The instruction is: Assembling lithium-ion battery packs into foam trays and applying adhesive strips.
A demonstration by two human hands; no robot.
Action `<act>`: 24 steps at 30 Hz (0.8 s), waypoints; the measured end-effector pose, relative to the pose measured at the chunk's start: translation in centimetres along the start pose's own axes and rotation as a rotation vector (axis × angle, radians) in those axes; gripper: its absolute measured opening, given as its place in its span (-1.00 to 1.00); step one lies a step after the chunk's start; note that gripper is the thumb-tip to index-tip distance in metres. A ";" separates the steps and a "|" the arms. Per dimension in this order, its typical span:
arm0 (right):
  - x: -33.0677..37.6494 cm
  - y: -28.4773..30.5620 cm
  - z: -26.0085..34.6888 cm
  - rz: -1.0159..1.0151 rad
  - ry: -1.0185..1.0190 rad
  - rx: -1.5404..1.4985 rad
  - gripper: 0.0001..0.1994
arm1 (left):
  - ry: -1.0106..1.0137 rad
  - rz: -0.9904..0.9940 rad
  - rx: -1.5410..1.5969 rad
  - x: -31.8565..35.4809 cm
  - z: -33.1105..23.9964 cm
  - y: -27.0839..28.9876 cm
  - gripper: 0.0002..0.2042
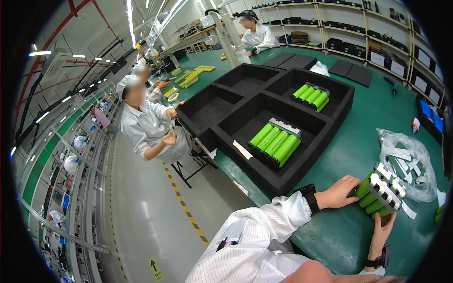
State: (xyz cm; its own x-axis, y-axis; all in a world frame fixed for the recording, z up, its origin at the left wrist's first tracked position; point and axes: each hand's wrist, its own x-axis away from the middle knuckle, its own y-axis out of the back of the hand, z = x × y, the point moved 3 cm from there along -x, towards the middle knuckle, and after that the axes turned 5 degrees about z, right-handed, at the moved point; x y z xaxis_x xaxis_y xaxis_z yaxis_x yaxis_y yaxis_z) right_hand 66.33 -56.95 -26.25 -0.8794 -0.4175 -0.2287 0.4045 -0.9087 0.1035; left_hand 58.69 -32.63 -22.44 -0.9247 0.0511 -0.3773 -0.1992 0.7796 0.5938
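Green cell pack [380, 193] is gripped on green table [344, 226] by left hand [337, 192] and right hand [381, 228] | black foam tray [222, 118]: 2 green cell packs [276, 142] are held in separate compartments | clear bag [406, 162]: white strips [406, 165] are held

battery pack [380, 193]: cylinder cells in glossy bright-green plastic wrap, capped at the right of the frame with smooth white plastic holders and dull metal strips.
left hand [337, 192]: bare skin, touching the green wrap; black matt strap at the wrist.
right hand [381, 229]: bare skin under the pack; black wrist strap.
sleeve [264, 226]: white cloth with fine stripes, matt.
foam tray [226, 122]: black foam, matt, slightly rough, centre of the frame.
packs in tray [275, 141]: the same glossy green wrap.
table [339, 231]: green mat, smooth, faint sheen.
bag [406, 165]: clear crinkled plastic film, shiny, right edge.
floor [146, 212]: grey, smooth, glossy.
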 end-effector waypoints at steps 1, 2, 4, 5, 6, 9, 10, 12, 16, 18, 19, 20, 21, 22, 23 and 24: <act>0.0 0.0 0.0 0.005 0.002 -0.004 -0.40 | -0.001 0.000 0.000 0.0 0.0 0.0 -0.57; 0.0 0.0 0.0 0.011 0.003 -0.007 -0.40 | 0.000 0.001 -0.005 0.0 0.0 0.0 -0.58; 0.0 0.0 -0.1 0.004 0.006 -0.009 -0.41 | 0.001 0.001 -0.011 0.0 0.0 0.1 -0.58; 0.0 0.0 -0.2 -0.002 0.008 -0.010 -0.41 | 0.001 0.003 -0.013 0.0 -0.1 0.1 -0.58; 0.0 0.0 -0.1 -0.002 0.008 -0.009 -0.41 | 0.000 0.006 -0.014 0.0 -0.1 0.1 -0.58; 0.0 0.0 0.1 0.003 -0.002 -0.005 -0.40 | -0.002 0.001 -0.010 -0.1 -0.1 0.2 -0.58; 0.0 0.1 0.0 0.011 -0.001 -0.010 -0.40 | -0.004 0.002 -0.009 -0.1 -0.2 0.2 -0.58; 0.0 0.1 0.0 0.015 0.000 -0.015 -0.40 | -0.009 -0.012 -0.016 0.0 -0.4 0.3 -0.59; 0.1 -0.2 0.4 0.024 -0.001 -0.055 -0.39 | -0.031 -0.011 -0.035 0.0 -0.4 0.3 -0.58; 0.2 -0.2 0.4 0.024 0.001 -0.072 -0.38 | 0.006 -0.013 -0.051 0.1 -0.3 0.3 -0.56; 0.2 -0.1 0.3 0.039 -0.010 -0.065 -0.37 | 0.004 -0.011 -0.051 0.1 -0.4 0.3 -0.56; 0.2 -0.1 0.2 0.055 -0.021 -0.059 -0.36 | -0.001 -0.022 -0.053 0.1 -0.5 0.3 -0.54; 0.2 -0.1 0.1 0.052 -0.021 -0.059 -0.36 | -0.005 -0.033 -0.055 0.1 -0.5 0.3 -0.52; 0.2 -0.1 0.0 0.056 -0.031 -0.066 -0.36 | -0.007 -0.031 -0.054 0.1 -0.6 0.4 -0.52; 0.2 -0.1 -0.1 0.059 -0.041 -0.074 -0.35 | -0.003 -0.023 -0.061 0.1 -0.6 0.4 -0.51; 0.3 -0.2 -0.1 0.058 -0.040 -0.074 -0.35 | 0.001 -0.015 -0.067 0.1 -0.6 0.5 -0.49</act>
State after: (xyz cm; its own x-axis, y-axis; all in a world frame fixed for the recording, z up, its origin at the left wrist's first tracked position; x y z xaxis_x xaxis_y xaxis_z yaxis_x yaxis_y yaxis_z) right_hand 66.06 -56.90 -26.39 -0.8626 -0.4708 -0.1850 0.4714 -0.8808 0.0432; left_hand 58.36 -32.61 -21.79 -0.9218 0.0388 -0.3857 -0.2345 0.7365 0.6345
